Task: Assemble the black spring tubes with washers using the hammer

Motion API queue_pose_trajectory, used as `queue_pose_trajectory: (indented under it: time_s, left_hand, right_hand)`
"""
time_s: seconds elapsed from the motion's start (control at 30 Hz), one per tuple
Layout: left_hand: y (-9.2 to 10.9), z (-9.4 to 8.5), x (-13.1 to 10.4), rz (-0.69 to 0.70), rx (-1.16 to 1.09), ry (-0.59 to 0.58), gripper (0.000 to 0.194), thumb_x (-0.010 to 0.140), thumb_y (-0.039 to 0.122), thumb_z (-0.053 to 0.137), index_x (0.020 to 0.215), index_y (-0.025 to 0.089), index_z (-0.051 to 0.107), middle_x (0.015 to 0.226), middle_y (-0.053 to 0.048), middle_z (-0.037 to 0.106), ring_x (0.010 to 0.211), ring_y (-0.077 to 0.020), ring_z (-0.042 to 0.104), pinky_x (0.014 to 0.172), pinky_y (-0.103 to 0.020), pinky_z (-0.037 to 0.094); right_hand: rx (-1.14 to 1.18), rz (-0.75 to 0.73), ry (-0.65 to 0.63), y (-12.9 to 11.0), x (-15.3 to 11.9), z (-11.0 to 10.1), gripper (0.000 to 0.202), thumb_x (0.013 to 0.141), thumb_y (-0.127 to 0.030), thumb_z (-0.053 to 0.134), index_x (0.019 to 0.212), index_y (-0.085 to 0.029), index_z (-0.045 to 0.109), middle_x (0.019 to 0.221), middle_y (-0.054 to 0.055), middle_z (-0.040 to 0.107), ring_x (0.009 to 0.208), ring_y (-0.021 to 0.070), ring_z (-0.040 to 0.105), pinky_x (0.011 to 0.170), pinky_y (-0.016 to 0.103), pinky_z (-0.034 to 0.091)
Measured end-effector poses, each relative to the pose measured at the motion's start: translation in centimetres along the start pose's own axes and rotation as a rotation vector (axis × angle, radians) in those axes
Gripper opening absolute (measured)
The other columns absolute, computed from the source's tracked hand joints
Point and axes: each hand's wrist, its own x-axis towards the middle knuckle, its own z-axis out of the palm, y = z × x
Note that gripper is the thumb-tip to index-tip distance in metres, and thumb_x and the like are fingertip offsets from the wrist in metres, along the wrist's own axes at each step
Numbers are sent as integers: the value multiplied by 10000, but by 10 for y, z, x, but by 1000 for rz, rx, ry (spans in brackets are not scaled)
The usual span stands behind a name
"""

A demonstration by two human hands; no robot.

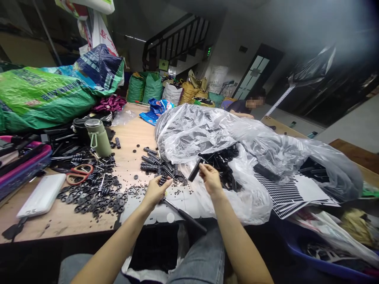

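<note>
Both forearms reach up from the bottom edge, the left slanting toward 1 o'clock, the right toward 11. The left hand (156,192) pinches a dark ridged roller (162,180) between its fingers, just above the near table edge; the right hand (211,178) grips a black piece (194,171) at its upper end. The wooden table (127,130) bears loose dark rings (99,195) at 9 o'clock from the left hand and a clear plastic bag (192,130) at 12 from the right. Farther off, a staircase (174,43) stands at 12, a person (240,106) at 1. The black piece's long axis runs from 1 to 7 o'clock; below the left hand, a black handle (191,219) points toward 4.
</note>
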Motion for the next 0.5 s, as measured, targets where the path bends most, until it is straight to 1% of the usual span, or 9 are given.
queue_pose_trajectory:
  time_s: [0.03,0.1,0.17,0.23,0.27,0.3,0.33,0.4,0.5]
  left_hand:
    - [2,1,-1,-6,-11,-42,372,573,394,670,796,115,566,426,78,414,327,-27,326,325,-148,236]
    - [3,0,-3,-28,-34,-105,349,572,385,673,754,110,562,414,73,417,320,-27,329,315,-146,218]
    - [-1,-6,-5,-55,-59,-97,327,574,378,671,717,114,542,404,68,428,311,-30,336,305,-145,213]
    - [-5,-14,-8,-73,-62,-74,315,579,371,668,705,121,524,389,69,424,307,-33,342,302,-140,217]
    - [-7,-17,-10,-77,-56,-69,315,583,370,667,710,122,521,384,72,418,307,-31,341,302,-137,217]
    - [-8,-21,-12,-75,-54,-65,321,589,375,662,732,123,524,395,73,422,308,-28,340,302,-133,219]
    - [-9,-23,-13,-66,-65,-63,338,602,392,648,775,126,530,425,70,440,312,-24,343,303,-131,225]
    - [-9,-28,-16,-42,-122,-61,403,641,449,593,894,142,529,506,63,472,316,-19,354,301,-133,242]
    - [-9,-33,-19,-54,-194,-59,499,687,517,504,1051,176,494,515,78,440,292,-21,342,280,-134,223]
  right_hand:
    - [68,37,-112,-1,-13,15,354,622,-464,622,752,-136,592,608,-4,575,479,81,496,488,222,433]
    - [37,47,-273,-3,-37,40,370,665,-484,577,803,-140,589,669,20,591,544,107,535,525,251,458]
    - [-134,-99,-362,-7,-56,54,518,634,-497,601,1016,-154,539,912,78,594,780,178,571,661,323,479]
    - [-359,-341,-465,-12,-66,58,823,515,-475,696,1218,-182,384,1179,115,466,1064,249,452,860,407,404]
    - [-462,-449,-526,-14,-68,58,949,458,-447,734,1268,-189,314,1252,118,394,1147,267,368,935,430,336]
    - [-546,-525,-582,-17,-70,58,1019,427,-421,754,1292,-186,270,1285,122,350,1189,275,309,979,439,278]
    - [-602,-568,-618,-19,-70,58,1039,426,-404,757,1302,-179,246,1292,126,335,1205,278,284,999,441,247]
    - [-633,-593,-631,-22,-73,58,1045,456,-389,747,1315,-165,196,1292,136,323,1208,272,282,1005,431,243]
    - [-561,-595,-656,-23,-80,63,1062,471,-403,741,1317,-156,147,1298,140,303,1211,262,286,1006,403,260]
